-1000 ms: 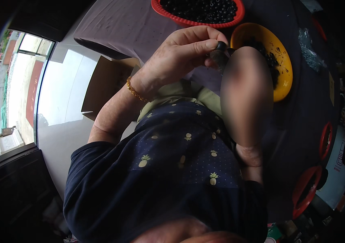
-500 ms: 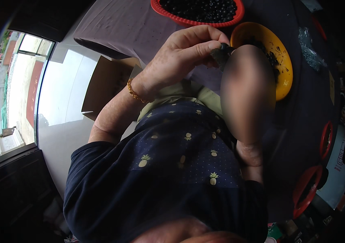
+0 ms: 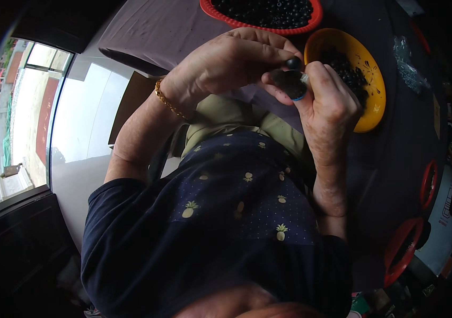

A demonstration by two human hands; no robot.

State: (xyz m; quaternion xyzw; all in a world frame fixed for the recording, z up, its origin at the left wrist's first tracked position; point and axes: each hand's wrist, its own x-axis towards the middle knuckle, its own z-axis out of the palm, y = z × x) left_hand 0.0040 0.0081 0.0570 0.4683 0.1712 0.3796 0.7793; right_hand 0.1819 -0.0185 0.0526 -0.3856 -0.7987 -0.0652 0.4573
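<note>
A small shiny black ball [image 3: 292, 63], berry-like, is pinched between the thumb and forefinger of my left hand [image 3: 231, 62]. Close against it on the right is my right hand [image 3: 332, 100], its fingers curled in. A dark covering with a blue edge [image 3: 289, 85] sits at my right thumb; whether it is worn or gripped is hard to tell. Just behind my right hand stands a yellow bowl [image 3: 374, 95] with dark pieces and small bits in it. Beyond my hands, a red basket [image 3: 260, 30] holds many similar black balls.
A purple-grey cloth [image 3: 151, 32] covers the table. Crumpled clear plastic [image 3: 410, 66] lies right of the bowl. Red-rimmed containers [image 3: 402, 252] stand at the lower right. A cardboard box [image 3: 123, 108] is on the floor at left, near a bright glass door [image 3: 24, 116].
My right hand has turned and slowed from a blur to clear view, showing the dark covering. The left wrist has shifted slightly left and up, and the black ball shows between my left fingertips.
</note>
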